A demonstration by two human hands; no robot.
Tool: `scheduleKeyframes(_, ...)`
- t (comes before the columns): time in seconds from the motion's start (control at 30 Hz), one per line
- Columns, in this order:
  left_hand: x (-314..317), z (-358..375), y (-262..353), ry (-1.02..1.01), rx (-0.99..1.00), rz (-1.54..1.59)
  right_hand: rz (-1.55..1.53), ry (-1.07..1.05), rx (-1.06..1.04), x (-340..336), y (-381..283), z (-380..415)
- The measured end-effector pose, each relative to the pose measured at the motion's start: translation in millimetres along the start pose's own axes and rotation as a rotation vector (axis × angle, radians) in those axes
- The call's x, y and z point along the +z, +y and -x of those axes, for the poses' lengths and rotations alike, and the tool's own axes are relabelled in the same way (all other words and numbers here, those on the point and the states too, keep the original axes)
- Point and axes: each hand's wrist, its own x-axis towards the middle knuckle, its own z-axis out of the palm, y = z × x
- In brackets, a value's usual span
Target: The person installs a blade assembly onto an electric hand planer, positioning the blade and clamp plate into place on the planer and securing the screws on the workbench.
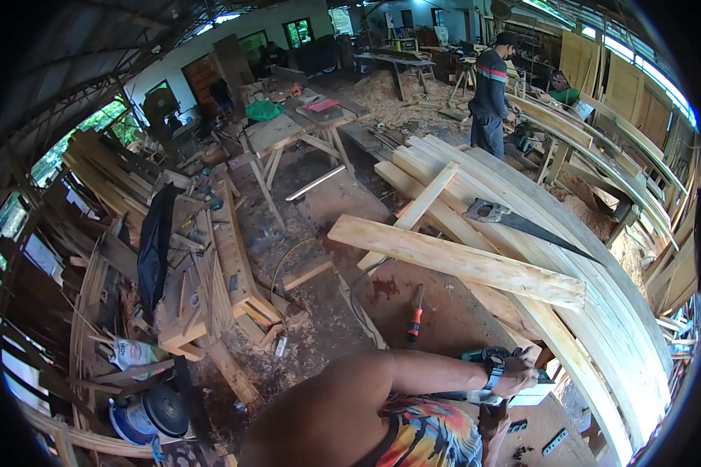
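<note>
My left hand (516, 377), with a watch (494, 372) on its wrist, is closed over a teal-and-black power tool (479, 355) at the lower right. A pale flat part (534, 394) shows under that hand. Just below, my right hand (492, 424) is in shadow close to the tool, its fingers mostly hidden. Beside it on the brown board (459, 319) lie two small black parts, one short (517, 426) and one long (554, 442), with tiny dark pieces (523, 451) nearby. A screwdriver (415, 315) with a red-and-black handle lies farther up the board.
Long planks (568, 257) are stacked on the right, with a handsaw (514, 222) on top and a loose plank (452, 261) across them. Another person (488, 97) stands behind the stack. A workbench (273, 136) and scrap wood (210, 272) fill the left.
</note>
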Motion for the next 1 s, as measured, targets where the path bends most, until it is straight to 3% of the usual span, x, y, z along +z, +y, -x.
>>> scheduleKeyframes(0.13,-19.1,-0.3,2.6,-0.145,0.026,-0.022,-0.005,0.029,0.034,-1.3,-12.8,2.1)
scheduleKeyframes(0.3,-0.3,1.3,-0.7,-0.011,0.032,-0.043,-0.028,0.020,0.002,-0.6,-4.2,1.2)
scheduleKeyframes(0.5,-5.3,0.5,-3.3,-0.104,0.040,-0.065,-0.014,0.005,-0.011,-1.8,-2.2,-0.7)
scheduleKeyframes(0.63,-20.6,1.3,11.1,-0.029,0.034,-0.075,-0.005,-0.018,0.041,-5.7,-14.9,1.0)
scheduleKeyframes(0.73,-17.1,-2.7,8.1,-0.121,-0.024,-0.055,-0.009,-0.011,0.039,-6.0,-16.7,2.0)
scheduleKeyframes(0.83,-10.6,4.5,2.2,-0.023,0.089,-0.102,-0.012,-0.008,0.029,-5.1,-10.7,1.3)
scheduleKeyframes(0.93,-29.9,3.5,11.0,-0.129,0.059,-0.081,-0.016,-0.010,0.017,-2.5,-1.6,0.1)
scheduleKeyframes(1.0,-13.5,1.8,6.7,-0.050,0.026,-0.075,-0.027,-0.013,0.023,-3.4,-5.4,0.7)
